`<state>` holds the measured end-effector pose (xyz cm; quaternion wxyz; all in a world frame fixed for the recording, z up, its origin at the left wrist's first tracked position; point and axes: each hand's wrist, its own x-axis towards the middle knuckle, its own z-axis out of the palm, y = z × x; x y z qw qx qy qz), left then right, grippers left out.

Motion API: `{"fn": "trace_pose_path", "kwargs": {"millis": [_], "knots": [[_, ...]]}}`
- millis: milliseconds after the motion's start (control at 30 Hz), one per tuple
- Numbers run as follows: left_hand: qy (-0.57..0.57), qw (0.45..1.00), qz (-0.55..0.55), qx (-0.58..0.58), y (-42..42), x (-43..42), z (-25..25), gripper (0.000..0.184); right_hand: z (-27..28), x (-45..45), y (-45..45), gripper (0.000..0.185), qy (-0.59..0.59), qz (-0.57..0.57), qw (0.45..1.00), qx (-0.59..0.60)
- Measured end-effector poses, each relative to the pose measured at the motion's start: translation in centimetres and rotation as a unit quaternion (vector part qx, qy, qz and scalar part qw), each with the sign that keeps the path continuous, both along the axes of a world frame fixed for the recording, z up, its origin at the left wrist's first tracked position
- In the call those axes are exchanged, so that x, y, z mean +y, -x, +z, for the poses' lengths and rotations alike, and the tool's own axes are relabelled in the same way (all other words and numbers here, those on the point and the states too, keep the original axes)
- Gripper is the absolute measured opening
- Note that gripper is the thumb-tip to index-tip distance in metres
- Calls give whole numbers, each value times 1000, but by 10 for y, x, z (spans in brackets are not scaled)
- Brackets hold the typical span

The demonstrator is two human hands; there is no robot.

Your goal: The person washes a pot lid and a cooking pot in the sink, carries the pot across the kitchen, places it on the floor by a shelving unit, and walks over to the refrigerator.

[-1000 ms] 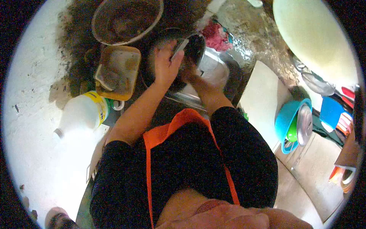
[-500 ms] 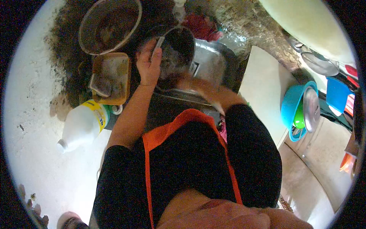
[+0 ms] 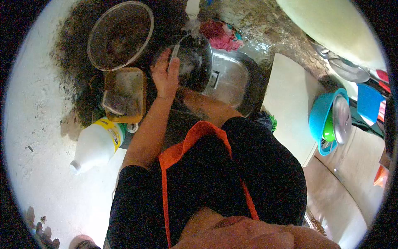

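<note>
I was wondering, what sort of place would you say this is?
It looks like a kitchen or washing-up area: water runs from a white spout onto a dark round pan, and a turquoise basin with a metal lid-like piece stands off to one side.

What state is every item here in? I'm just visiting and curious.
Left hand: gripping the pan.
Right hand: hidden.
Pan: held under the water.
Water: running.
Cloth: crumpled.
Jug: seemingly capped.
Tub: open.
Tray: open, contents unclear.
Blue basin: holding something green.
</note>
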<state>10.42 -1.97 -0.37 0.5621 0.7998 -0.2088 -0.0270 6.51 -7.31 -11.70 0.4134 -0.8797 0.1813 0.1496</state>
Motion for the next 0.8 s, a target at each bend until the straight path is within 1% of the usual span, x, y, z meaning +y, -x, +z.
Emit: {"fn": "trace_pose_path", "kwargs": {"millis": [67,200,267,300,367,433,467,500,567,600,633,667,700,733,767,800], "knots": [[-58,998,5,-6,0,4,3,34,16,22,3,52,10,46,999,-2],[-42,999,-17,2,-4,5,11,34,46,33,32,52,64,178,981,36],[19,996,22,90,-5,3,9,37,61,22,59,51,111,240,961,79],[23,996,21,86,-4,1,17,37,66,11,75,51,152,241,954,98],[140,962,42,229,4,-1,36,36,72,-14,106,51,219,178,952,119],[158,965,28,209,3,-5,28,37,57,-47,136,44,158,0,985,65],[168,966,13,197,8,-1,26,38,48,-64,151,40,123,-86,988,22],[164,966,14,198,20,1,39,38,3,-75,154,40,-53,-158,984,60],[107,983,-22,145,43,1,77,35,-18,-81,145,39,-232,-226,941,94],[103,984,-24,143,49,4,77,35,-13,-79,138,38,-315,-258,908,103],[37,997,-69,9,55,8,74,28,-6,-75,128,37,-386,-278,874,98],[-29,985,-113,-125,61,13,73,23,4,-72,118,36,-452,-296,837,89],[-34,985,-114,-126,69,17,82,23,13,-71,110,35,-497,-302,810,74],[-64,965,-151,-205,82,21,100,21,22,-71,100,34,-530,-302,790,52],[-94,936,-187,-283,94,24,116,23,32,-73,91,33,-554,-300,776,33],[-82,929,-203,-300,106,26,125,31,40,-74,80,32,-574,-295,764,12]]}}
